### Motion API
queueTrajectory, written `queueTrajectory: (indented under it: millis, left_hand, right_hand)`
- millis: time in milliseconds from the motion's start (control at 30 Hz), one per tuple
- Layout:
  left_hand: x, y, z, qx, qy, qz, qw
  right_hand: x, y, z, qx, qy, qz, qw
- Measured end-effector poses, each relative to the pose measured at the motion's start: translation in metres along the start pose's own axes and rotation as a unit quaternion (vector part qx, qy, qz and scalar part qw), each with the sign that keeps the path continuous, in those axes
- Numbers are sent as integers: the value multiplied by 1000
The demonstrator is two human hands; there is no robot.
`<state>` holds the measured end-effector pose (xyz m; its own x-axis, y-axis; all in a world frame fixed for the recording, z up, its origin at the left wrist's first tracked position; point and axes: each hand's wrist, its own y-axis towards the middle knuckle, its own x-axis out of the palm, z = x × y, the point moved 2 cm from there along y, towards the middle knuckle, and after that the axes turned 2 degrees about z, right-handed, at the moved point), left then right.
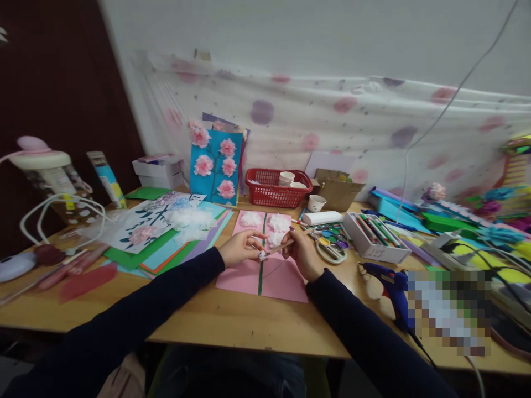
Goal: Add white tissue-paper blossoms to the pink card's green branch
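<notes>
Fiddly two-hand step, from where I stand: the left hand [244, 249] and right hand [302, 255] meet over the middle of a pink card [286, 284] on the table [249, 329]. The left grip is pinched together on a small white piece [262, 255] at its fingertips; the right grip is clamped on a slim stick [275, 250], its tip pointing to 9 o'clock, at or just beside that piece. Can't tell if they touch — too small.

Taking the card's centre, wall at 12: white fluffy flowers [251, 219] sit at 11 and toward 1, either side of a green stripe [261, 283]. A thin drawn line [274, 269] runs on the part just right of the stripe, with no flower over it. Blue card [213, 160] with pink flowers stands at 11, red basket [279, 196] at 12, box of markers [375, 243] near 3, glue gun [390, 279] between 3 and 4, loose white fluff [191, 218] at 10.

My read: a small part is being shaped or prepared off the card. Next move calls for a steady left pinch and light, short stick work — too hard a press could slip or squash the piece.
</notes>
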<state>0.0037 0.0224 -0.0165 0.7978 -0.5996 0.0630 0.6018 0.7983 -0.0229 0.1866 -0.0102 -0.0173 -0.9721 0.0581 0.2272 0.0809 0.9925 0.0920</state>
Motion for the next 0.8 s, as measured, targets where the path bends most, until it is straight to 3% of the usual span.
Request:
queueTrajectory:
  millis: [233,333,500,667,800]
  left_hand:
    - [-1,0,3,12,-3,6,1000]
    - [-7,1,6,33,35,59,997]
    - [-24,2,19,82,65,140,985]
    - [-31,1,28,89,82,99,988]
    - [-29,-2,30,72,126,53,988]
  right_hand:
    - [1,-1,0,-13,-1,18,1000]
    - [2,0,-2,-18,4,13,1000]
    - [-2,2,-5,-91,13,71,993]
    - [8,0,4,-95,-89,-23,991]
    - [17,-5,10,-79,-116,-56,988]
